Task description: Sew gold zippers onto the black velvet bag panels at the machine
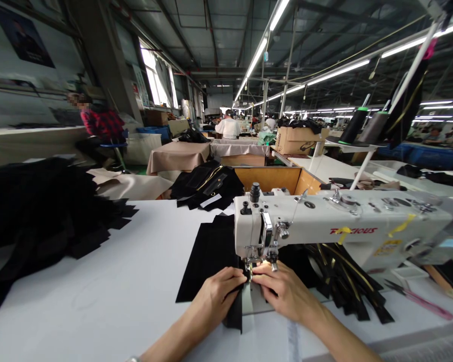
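My left hand (221, 290) is closed, its fingertips pressing the edge of a black fabric piece (207, 256) just left of the needle. Part of that fabric hangs down below the hand toward the front. My right hand (283, 291) is closed too, thumb and fingers drawn together right of the presser foot (250, 261). At its fingertips is a narrow gold-gleaming strip (250, 275), mostly hidden by the fingers and foot. The white sewing machine (305, 221) stands over both hands, with its lamp lit at the needle.
Black zipper strips with gold teeth (347, 281) lie under the machine arm, and pink-handled scissors (423, 299) lie farther right. A black fabric pile (41, 211) covers the table's left. Behind are zippered black pieces (207, 183) and thread cones (353, 125). People sit farther back.
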Motion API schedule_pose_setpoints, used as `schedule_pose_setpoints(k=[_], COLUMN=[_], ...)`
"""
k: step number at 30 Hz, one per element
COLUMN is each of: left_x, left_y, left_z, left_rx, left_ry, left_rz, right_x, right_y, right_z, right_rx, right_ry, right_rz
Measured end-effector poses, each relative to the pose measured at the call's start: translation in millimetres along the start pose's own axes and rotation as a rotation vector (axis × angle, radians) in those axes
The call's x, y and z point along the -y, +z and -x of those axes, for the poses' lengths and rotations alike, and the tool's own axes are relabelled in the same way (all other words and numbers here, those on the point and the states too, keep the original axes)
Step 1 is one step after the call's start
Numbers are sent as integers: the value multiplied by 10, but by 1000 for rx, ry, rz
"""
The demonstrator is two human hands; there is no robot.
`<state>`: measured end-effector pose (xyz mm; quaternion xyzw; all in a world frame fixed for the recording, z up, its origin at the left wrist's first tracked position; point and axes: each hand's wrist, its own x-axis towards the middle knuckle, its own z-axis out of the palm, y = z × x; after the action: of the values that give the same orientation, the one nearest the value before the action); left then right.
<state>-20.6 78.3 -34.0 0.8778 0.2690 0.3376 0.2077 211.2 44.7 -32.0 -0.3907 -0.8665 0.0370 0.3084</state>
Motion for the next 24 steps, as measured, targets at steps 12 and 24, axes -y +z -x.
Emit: schedule_pose_setpoints(k=[12, 24], left_x=[1, -103], left_y=[6, -24], left_z=[-13, -5], left_rx=[-8, 221], left_ry=[150, 293], left_rz=[-75, -370], right_x=[33, 43], right_y=[-7, -88], right_z=[-14, -34], right_rx=[60, -136], right_ry=[36, 143], right_rz=[-40, -213])
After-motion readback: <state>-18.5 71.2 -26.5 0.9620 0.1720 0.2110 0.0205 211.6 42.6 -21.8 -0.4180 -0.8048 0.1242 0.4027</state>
